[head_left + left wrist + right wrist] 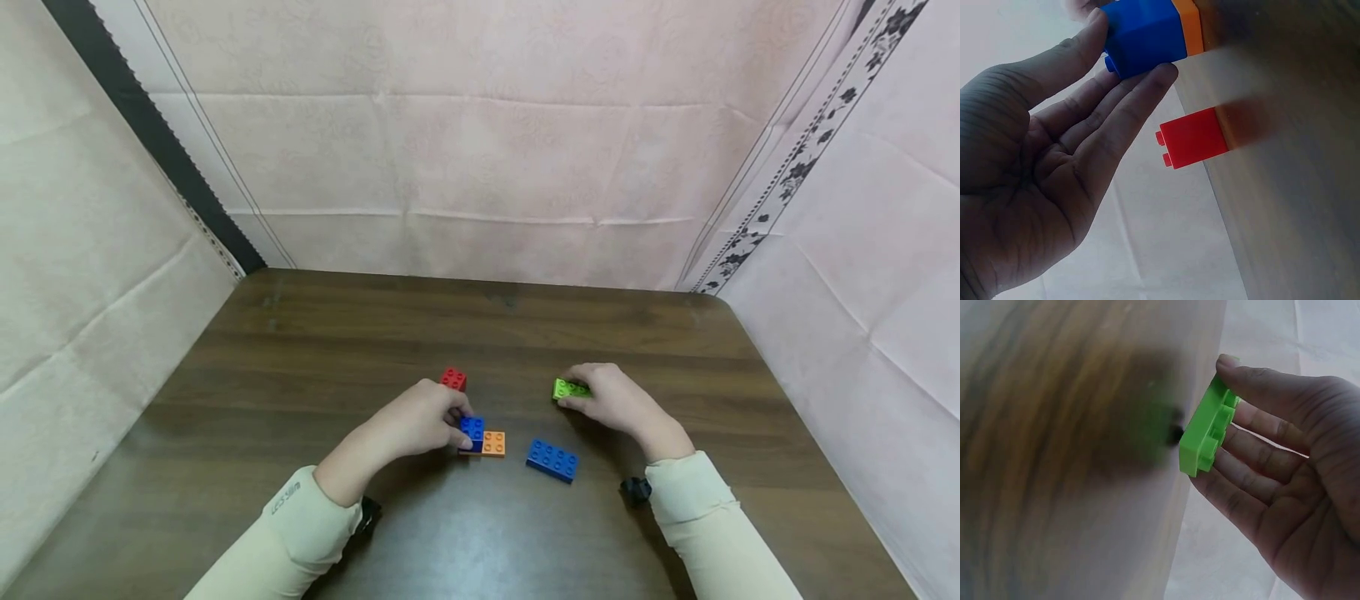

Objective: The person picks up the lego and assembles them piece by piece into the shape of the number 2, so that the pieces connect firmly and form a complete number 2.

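My left hand [420, 421] pinches a square blue toy brick [472, 428] between thumb and fingers. That brick sits upright on one end of an orange brick [494, 443], whose other studs show beside it. In the left wrist view the thumb is on one side of the blue block [1147, 37] and the fingertips are on the other. My right hand [617, 402] grips a thin lime-green brick [572, 389] by its edges, its studs facing the palm in the right wrist view. Dark shadow lies on the table below the green brick [1200, 431].
A small red brick [453, 379] stands just beyond my left hand. Between the hands lies a longer blue brick [552, 460], studs up. The brown wooden table [360, 333] meets pale cloth [480, 167] at its back and sides.
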A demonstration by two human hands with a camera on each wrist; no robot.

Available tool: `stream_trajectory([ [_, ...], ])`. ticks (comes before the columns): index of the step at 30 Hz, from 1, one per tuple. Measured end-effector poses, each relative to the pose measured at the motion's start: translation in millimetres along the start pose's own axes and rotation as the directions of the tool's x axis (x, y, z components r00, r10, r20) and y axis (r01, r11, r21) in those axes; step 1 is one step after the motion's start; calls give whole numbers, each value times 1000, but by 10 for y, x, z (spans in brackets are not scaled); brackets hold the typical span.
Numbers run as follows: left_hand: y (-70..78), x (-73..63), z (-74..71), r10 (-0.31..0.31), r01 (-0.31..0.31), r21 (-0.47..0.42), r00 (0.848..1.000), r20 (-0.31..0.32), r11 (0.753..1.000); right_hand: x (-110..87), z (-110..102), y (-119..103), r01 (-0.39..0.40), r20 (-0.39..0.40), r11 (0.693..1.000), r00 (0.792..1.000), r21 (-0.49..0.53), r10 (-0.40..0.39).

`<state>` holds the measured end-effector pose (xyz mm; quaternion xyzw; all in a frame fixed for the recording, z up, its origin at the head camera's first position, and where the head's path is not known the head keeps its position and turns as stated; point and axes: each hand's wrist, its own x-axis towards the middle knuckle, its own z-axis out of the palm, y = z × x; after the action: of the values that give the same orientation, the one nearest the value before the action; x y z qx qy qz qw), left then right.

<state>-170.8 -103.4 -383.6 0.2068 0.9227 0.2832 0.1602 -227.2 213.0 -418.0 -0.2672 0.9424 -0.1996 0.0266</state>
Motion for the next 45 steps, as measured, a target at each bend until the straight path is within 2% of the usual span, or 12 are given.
stream_trajectory([
  [5,-2,-1,-1,10,-10,-3,1000,0,1000,5,-22,-105,12,-23,1000,1000,22,-11],
  [17,0,8,-18,5,-5,13,1000,-3,1000,33,-36,-476,109,-63,993,992,33,-107],
  [26,-21,8,-23,19,-19,14,1000,-3,1000,20,-10,-790,229,-45,971,973,60,-227],
  [34,-42,0,-17,39,-39,0,999,-5,999,31,66,-947,316,-12,946,949,77,-316],
  [40,-49,-10,-5,44,-44,0,999,-6,999,38,137,-1006,353,7,929,935,115,-356],
  [45,-50,-15,3,47,-47,4,999,-4,999,32,171,-1041,348,31,930,935,119,-354],
])
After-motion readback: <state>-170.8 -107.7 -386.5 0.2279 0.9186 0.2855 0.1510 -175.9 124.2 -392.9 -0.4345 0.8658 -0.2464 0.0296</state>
